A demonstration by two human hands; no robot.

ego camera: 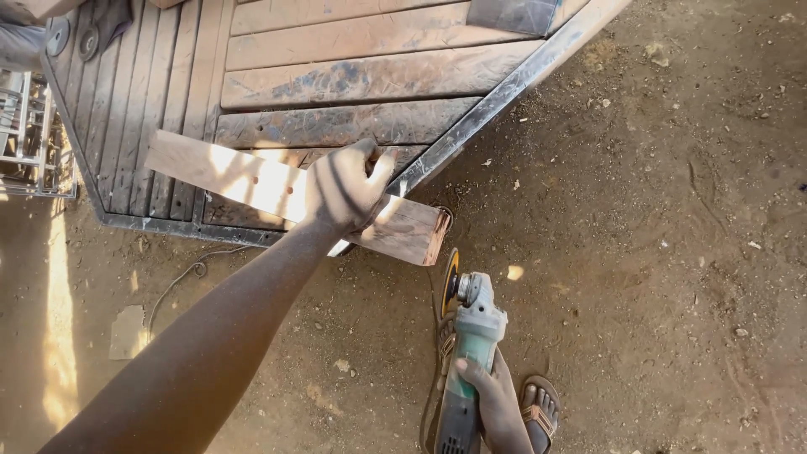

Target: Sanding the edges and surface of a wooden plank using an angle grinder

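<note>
My left hand [346, 187] presses down on a loose wooden plank [244, 181] that lies across the corner of a large plank platform with a metal frame [504, 88]. The plank's right end [424, 235] sticks out past the frame. My right hand [492, 399] grips the body of a green and grey angle grinder [471, 336]. Its disc [451, 282] stands on edge just below and to the right of the plank's end, apart from it.
Bare dirt ground [656, 252] spreads to the right and below. A sandalled foot [540, 412] stands beside the grinder. A cable [181, 282] trails on the ground at left. A metal rack [25, 134] stands at the far left.
</note>
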